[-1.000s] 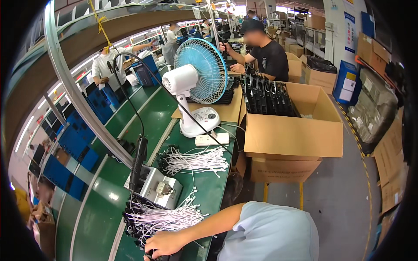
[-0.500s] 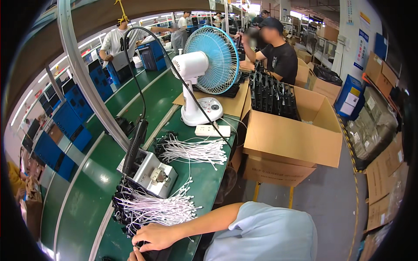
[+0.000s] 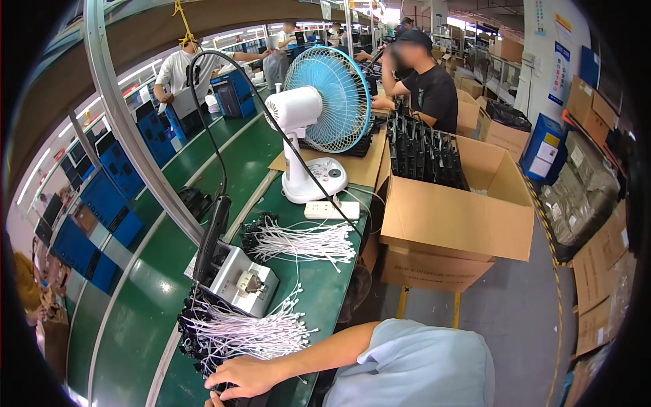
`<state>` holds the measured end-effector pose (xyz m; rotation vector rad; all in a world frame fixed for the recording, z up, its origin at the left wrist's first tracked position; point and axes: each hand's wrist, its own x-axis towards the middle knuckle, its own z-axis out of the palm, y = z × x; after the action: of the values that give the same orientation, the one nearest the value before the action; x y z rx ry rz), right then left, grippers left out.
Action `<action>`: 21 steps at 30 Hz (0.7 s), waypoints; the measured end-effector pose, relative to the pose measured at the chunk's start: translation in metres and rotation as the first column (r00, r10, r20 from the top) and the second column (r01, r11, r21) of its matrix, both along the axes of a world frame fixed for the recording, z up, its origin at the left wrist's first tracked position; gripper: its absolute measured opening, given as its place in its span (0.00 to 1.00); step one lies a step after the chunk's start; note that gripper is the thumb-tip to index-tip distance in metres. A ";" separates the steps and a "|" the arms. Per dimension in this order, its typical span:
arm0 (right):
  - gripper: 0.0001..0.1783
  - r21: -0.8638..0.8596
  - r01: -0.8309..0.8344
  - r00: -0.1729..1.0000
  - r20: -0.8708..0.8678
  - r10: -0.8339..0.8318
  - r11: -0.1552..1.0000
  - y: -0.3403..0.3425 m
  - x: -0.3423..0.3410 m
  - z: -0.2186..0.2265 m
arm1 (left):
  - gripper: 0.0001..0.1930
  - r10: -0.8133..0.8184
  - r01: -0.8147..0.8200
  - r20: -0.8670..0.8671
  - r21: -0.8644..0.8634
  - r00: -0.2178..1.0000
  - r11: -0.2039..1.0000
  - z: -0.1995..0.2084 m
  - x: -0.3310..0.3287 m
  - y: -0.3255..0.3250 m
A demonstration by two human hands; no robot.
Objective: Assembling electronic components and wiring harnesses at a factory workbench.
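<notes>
My right hand (image 3: 243,377) reaches in at the lower edge with its fingers bent down and closed around something small that they hide. Only the fingertips of my left hand (image 3: 214,400) show, pressed close by the right fingers; the rest is cut off by the frame. A dark, flat-looking thing (image 3: 256,397) lies under my right palm, too cut off to name. Just beyond my hands is a heap of white cables (image 3: 261,332) with black parts (image 3: 193,325) at their left ends.
Behind the heap stand a grey metal device (image 3: 243,281) and a black hand tool (image 3: 215,227) on a hanging cord. Farther off are another cable bundle (image 3: 305,242), a power strip (image 3: 331,209) and a fan (image 3: 305,112). An open carton (image 3: 454,214) stands right; a co-worker (image 3: 434,88) is beyond.
The view has shifted slightly, so the bench things sit a little lower. My hands stay together at the lower edge, with less of my left fingers showing.
</notes>
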<state>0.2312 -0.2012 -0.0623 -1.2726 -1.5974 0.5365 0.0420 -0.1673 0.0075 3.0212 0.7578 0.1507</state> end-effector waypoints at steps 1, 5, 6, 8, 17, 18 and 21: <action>0.18 -0.015 0.000 1.000 -0.001 0.000 1.000 0.000 0.001 -0.001 | 0.58 0.001 -0.001 -0.003 -0.005 1.000 1.000 0.001 0.001 -0.001; 0.18 -0.058 0.013 0.999 0.042 -0.010 0.998 -0.001 0.001 0.004 | 0.60 0.002 -0.002 -0.013 -0.001 1.000 1.000 0.000 0.002 -0.001; 0.18 -0.066 0.021 0.998 0.066 -0.017 0.998 -0.001 0.003 0.005 | 0.61 0.000 0.000 -0.013 0.005 1.000 1.000 -0.001 0.002 0.000; 0.18 -0.060 0.069 0.995 0.078 -0.065 0.996 -0.002 0.008 0.002 | 0.50 0.000 0.000 -0.005 -0.004 1.000 1.000 0.008 0.014 -0.004; 0.12 -0.002 0.024 0.997 0.069 -0.024 1.000 0.014 -0.003 0.008 | 0.48 0.070 -0.063 0.048 -0.134 0.996 0.989 -0.004 0.004 0.021; 0.11 -0.002 0.047 0.996 0.082 -0.047 0.999 0.011 -0.006 0.012 | 0.48 0.047 -0.040 0.067 -0.099 0.997 0.994 -0.007 0.000 0.022; 0.14 -0.094 0.139 0.989 0.071 -0.132 0.986 -0.001 -0.002 0.019 | 0.48 -0.043 0.058 0.084 -0.178 0.995 0.982 -0.002 -0.008 0.027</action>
<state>0.2291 -0.2021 -0.0435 -1.4746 -1.5394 0.4989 0.0344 -0.1403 0.0053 2.8417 0.6500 0.1902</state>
